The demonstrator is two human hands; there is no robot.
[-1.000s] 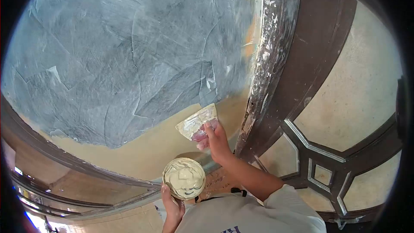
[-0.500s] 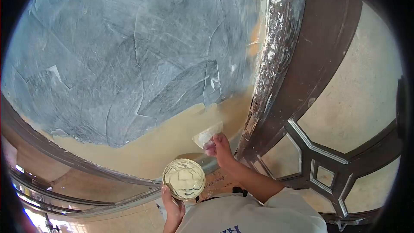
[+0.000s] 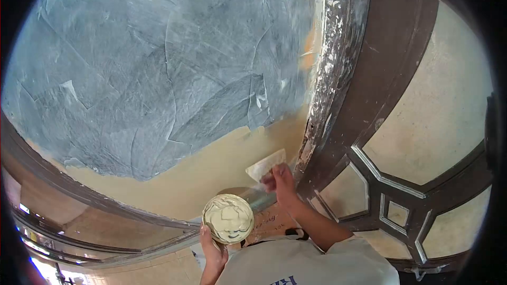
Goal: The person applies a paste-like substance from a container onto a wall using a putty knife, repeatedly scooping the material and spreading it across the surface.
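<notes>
My left hand (image 3: 213, 248) grips a round tub of cream-coloured paste (image 3: 229, 218) from below and its near side. Ridges and swirls mark the paste's surface. To the right of the tub, my right hand (image 3: 281, 183) is closed round a wide, flat putty knife (image 3: 265, 165), its blade smeared with pale paste. The blade is over the beige lower strip of the wall (image 3: 211, 169), close to the right corner; whether it touches cannot be made out. Above that strip, the wall carries a grey-blue coat (image 3: 148, 74) with visible trowel ridges.
A dark door frame with flaking white paint (image 3: 338, 63) borders the wall on the right. Beyond it stands a dark panelled door (image 3: 391, 184) with pale inset panels. A dark curved ledge (image 3: 105, 203) runs along the lower left.
My right hand and the putty knife have shifted slightly right, towards the corner. The tub in my left hand has moved a little to the right.
</notes>
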